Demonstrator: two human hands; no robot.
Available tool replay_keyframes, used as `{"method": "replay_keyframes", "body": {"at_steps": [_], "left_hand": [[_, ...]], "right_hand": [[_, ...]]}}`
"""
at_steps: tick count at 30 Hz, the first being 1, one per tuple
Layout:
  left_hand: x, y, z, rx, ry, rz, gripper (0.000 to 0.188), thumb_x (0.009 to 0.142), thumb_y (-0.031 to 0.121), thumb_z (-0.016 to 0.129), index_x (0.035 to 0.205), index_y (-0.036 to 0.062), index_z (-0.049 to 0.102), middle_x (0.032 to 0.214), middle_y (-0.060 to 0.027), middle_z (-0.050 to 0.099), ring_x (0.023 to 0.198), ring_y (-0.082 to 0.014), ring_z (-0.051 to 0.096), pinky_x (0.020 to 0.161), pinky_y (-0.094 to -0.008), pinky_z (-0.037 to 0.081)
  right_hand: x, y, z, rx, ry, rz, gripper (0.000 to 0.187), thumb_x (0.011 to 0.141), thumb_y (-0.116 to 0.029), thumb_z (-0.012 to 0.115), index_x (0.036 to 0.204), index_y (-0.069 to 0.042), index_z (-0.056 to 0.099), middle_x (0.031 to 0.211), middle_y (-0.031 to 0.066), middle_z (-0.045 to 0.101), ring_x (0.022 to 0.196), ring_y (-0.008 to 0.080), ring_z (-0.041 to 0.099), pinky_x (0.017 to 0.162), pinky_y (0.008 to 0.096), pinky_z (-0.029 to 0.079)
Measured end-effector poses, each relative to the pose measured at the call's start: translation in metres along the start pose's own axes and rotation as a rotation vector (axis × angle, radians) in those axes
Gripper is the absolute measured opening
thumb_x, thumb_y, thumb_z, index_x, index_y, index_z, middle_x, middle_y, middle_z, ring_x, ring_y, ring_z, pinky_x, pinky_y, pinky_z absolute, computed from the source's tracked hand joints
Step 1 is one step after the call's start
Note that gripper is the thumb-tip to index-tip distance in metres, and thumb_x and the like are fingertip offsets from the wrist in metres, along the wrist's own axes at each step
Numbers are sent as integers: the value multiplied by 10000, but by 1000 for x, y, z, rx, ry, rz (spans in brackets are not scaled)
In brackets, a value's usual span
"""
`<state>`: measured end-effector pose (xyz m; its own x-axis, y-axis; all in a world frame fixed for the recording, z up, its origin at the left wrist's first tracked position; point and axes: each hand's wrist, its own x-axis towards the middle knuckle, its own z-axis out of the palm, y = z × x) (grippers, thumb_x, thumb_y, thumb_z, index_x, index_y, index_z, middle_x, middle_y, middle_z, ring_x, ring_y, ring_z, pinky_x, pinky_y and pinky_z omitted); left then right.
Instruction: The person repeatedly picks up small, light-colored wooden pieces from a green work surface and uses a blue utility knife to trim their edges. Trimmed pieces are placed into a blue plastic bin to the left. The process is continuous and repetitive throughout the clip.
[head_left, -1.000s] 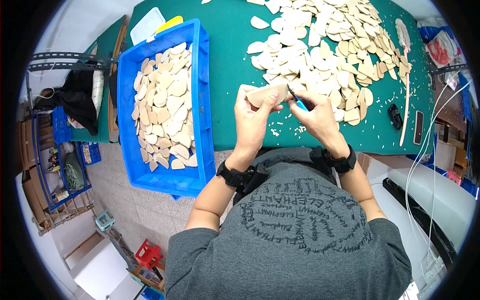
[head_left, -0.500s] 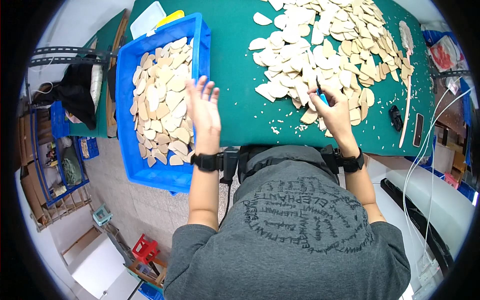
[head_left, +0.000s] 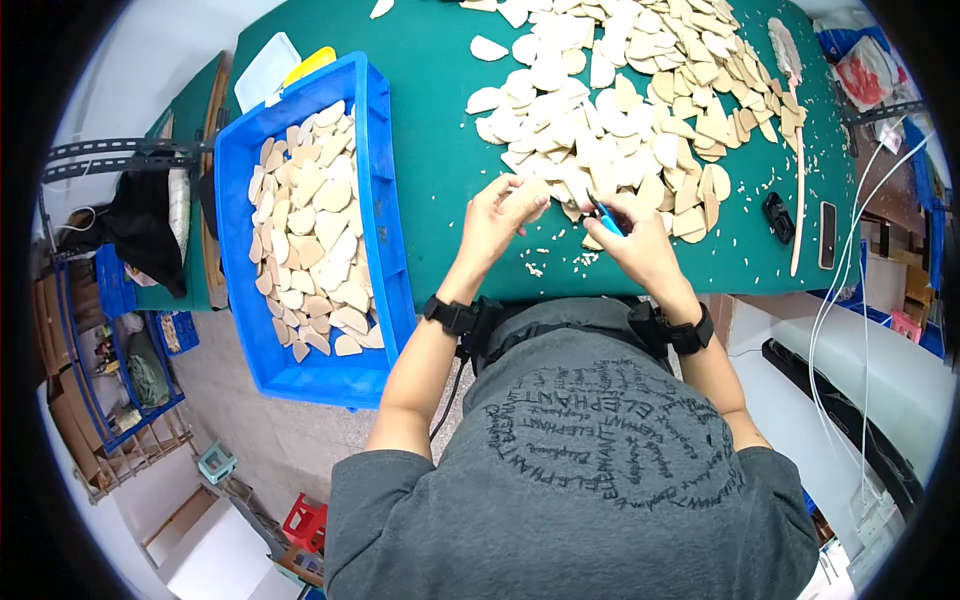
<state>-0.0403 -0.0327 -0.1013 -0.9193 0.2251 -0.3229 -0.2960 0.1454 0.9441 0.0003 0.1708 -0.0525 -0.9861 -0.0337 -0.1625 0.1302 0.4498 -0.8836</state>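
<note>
- Seen from above, the person's left hand point(head_left: 492, 225) had come back from the blue bin point(head_left: 388, 230), on the left, to the near edge of a heap of flat, pale pieces point(head_left: 590, 130) on a green table point(head_left: 430, 130).
- One second earlier, that hand had held up a single piece against the tool; half a second later, its fingers had been spread beside the bin's right wall, with no piece visible in them.
- At this moment its fingers were curled, with the thumb toward the heap. Whether they gripped a piece could not be told.
- The right hand point(head_left: 640, 240) had stayed near the heap throughout, closed around a slim blue-handled tool point(head_left: 608, 222) whose dark tip pointed up and left. The two hands were close but apart.
- Similar loose pieces point(head_left: 320, 220) lay overlapping inside the bin, leaving some of its floor bare at the near end.
- Pale scraps point(head_left: 535, 268) were scattered on the table between the heap and the person's body.
- The change suggested that one piece had probably been dropped into the bin and that the work was back at the heap, where a great many pieces remained.
</note>
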Motion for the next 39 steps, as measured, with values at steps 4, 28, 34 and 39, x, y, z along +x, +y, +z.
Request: {"method": "replay_keyframes", "body": {"at_steps": [4,28,34,39], "left_hand": [[-29,45,1,-162,-63,12,283,855,223,680,1059,39,612,853,-55,682,738,-74,620,501,-174,424],[-50,67,-5,172,21,185,319,839,287,698,1042,45,659,770,-9,673,638,-34,577,474,-181,403],[-51,67,-6,105,-12,176,296,850,267,688,1044,45,657,779,-14,675,671,-42,603,474,-179,400],[-53,71,-9,106,-31,135,279,855,259,683,1037,49,660,784,-15,679,661,-35,595,468,-178,391]], "right_hand": [[5,-21,3,-46,-67,-56,320,751,-218,668,1002,-19,658,853,149,665,744,236,643,704,319,496],[11,-28,0,-85,-130,-269,236,766,-106,648,977,-1,666,736,71,657,633,92,587,595,237,475],[11,-32,-1,-22,-172,-268,233,748,-113,647,958,-13,666,738,77,651,643,114,587,606,252,475],[12,-30,1,10,-187,-294,195,775,-84,631,953,-12,665,720,30,640,629,62,541,562,218,439]]}}
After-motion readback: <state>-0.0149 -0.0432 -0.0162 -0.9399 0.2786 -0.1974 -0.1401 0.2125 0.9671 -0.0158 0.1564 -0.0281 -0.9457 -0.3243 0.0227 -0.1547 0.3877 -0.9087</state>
